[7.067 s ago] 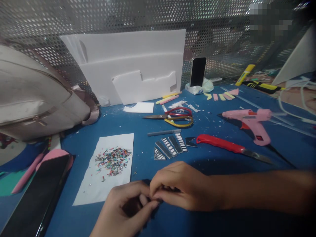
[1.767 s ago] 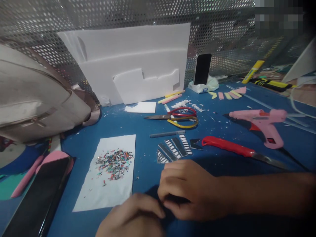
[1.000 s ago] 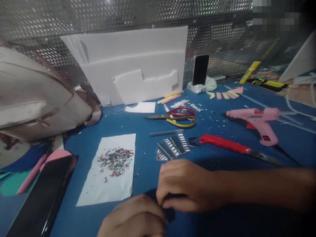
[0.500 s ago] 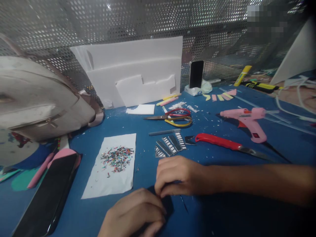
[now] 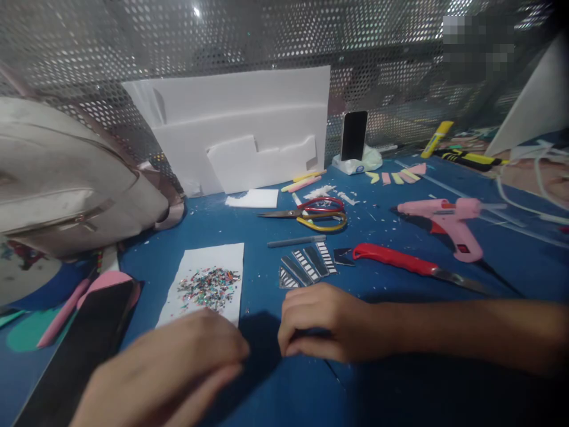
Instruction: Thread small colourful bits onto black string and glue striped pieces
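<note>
My left hand [image 5: 173, 362], slightly blurred, hovers over the lower edge of a white paper sheet [image 5: 200, 258]. Its fingers are curled together toward the thumb; anything between them is too small to make out. On the sheet lies a heap of multicoloured glittery bits [image 5: 211, 287]. My right hand [image 5: 315, 320] rests on the blue table with bent fingers closed toward the thumb, their tips hidden. Below it shows a thin dark sliver [image 5: 332, 370]. Just beyond the right hand lie black and striped strips [image 5: 306, 265], fanned out.
Scissors [image 5: 306, 214], a red-handled knife [image 5: 395, 259] and a pink glue gun [image 5: 444, 216] lie beyond my hands. A black phone [image 5: 80, 350] and a pale bag [image 5: 66, 178] are at the left. White foam board [image 5: 249, 107] stands at the back, beside an upright phone [image 5: 354, 135].
My left hand has moved away from the right hand, up and to the left, and now covers the paper's lower edge. The right hand has stayed nearly still.
</note>
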Motion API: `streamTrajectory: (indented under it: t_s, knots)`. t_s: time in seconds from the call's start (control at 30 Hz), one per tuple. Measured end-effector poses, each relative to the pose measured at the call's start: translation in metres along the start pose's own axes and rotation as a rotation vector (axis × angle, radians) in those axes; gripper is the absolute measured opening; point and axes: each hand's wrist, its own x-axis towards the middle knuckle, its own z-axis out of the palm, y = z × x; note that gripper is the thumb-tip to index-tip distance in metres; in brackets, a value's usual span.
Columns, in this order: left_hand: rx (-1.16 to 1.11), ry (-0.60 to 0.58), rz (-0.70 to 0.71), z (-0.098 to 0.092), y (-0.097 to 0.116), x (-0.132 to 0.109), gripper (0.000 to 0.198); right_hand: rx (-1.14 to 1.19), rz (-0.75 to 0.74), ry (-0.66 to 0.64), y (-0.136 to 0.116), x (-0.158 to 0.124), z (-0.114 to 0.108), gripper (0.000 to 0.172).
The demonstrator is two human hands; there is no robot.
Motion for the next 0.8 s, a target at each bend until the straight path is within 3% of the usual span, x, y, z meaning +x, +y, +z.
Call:
streamTrajectory:
  t_s: [0.1,0.2,0.27,0.37,0.5,0.63,0.8]
  knots:
    - [0.239,0.071,-0.258,-0.027,-0.024,0.007,0.012,0.008,0.027,-0.012,-0.001,0.001,-0.001,0.008]
    - [0.268,-0.064,-0.319,-0.04,-0.044,0.019,0.02,0.008,0.041,-0.015,-0.001,0.002,-0.002,0.008]
    - [0.259,-0.182,-0.296,-0.039,-0.051,0.024,0.02,0.006,0.046,-0.02,-0.001,0.002,-0.002,0.008]
    - [0.275,-0.27,-0.309,-0.033,-0.054,0.023,0.019,-0.01,0.056,-0.041,-0.001,0.002,-0.002,0.008]
    - [0.241,-0.389,-0.408,-0.03,-0.056,0.017,0.023,-0.032,0.064,-0.059,-0.001,0.002,-0.002,0.008]
    - [0.18,-0.457,-0.517,-0.029,-0.067,0.012,0.021,-0.046,0.044,-0.058,-0.001,0.002,-0.001,0.01]
    - [0.137,-0.464,-0.53,-0.022,-0.072,0.01,0.018,-0.069,0.015,-0.05,-0.001,0.001,0.0,0.009]
